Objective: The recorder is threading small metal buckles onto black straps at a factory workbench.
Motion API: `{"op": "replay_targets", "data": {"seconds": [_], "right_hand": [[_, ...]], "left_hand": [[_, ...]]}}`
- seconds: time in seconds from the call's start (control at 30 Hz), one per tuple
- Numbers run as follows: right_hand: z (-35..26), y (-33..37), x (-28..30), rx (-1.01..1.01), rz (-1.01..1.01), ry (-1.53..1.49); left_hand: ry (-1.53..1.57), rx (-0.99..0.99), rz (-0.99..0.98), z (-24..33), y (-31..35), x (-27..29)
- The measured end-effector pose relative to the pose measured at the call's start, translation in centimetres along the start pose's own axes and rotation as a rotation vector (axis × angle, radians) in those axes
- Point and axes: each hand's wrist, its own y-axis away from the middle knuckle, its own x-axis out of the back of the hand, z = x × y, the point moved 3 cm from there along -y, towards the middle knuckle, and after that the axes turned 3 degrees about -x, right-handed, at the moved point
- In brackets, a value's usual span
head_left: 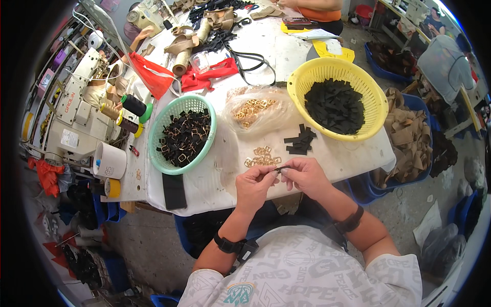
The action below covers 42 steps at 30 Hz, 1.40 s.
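Head camera, up high, looking steeply down over the person's own chest at the table [327, 153].

One view only, a wide fisheye: straight edges bow toward the rim and the corners go black. It faces forward and down, so the forearms come in from the lower edge and the left hand [254, 187] and right hand [305, 175] meet close in, just below centre. Beyond them sit the yellow basket [307, 77] at upper right and the green basket [162, 125] at left. A sewing machine [76, 117] curves along the left rim, floor and blue bins along the right.
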Motion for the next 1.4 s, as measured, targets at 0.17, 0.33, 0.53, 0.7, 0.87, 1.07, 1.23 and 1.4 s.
{"op": "replay_targets", "data": {"seconds": [0.17,0.33,0.53,0.7,0.87,1.07,1.23,1.4], "right_hand": [[-0.5,0.1,-0.6,0.014,0.065,0.014],[0.2,0.2,-1.6,0.214,0.296,0.431],[-2.2,-0.4,-0.9,0.079,0.021,-0.034],[-1.4,-1.5,0.1,-0.129,-0.052,-0.326],[-1.2,-1.1,-1.0,-0.031,0.032,-0.128],[-0.8,-0.7,-1.9,0.124,0.141,0.171],[-1.9,-0.5,-1.7,0.183,0.185,0.142],[-2.6,-0.2,-1.6,0.154,0.179,0.096]], "left_hand": [[0.000,-0.027,0.038,0.2,0.0,0.0],[-0.080,-0.181,0.047,-1.2,-1.2,-0.2],[0.024,-0.071,-0.013,0.9,-2.1,0.9],[0.123,-0.035,-0.106,1.5,-1.9,0.7],[0.125,-0.050,-0.094,0.9,-1.8,0.7],[-0.023,-0.126,-0.042,1.3,-1.0,0.1],[0.051,-0.145,0.014,2.2,-0.2,0.2],[-0.192,-0.223,-0.031,2.1,0.0,0.7]]}}
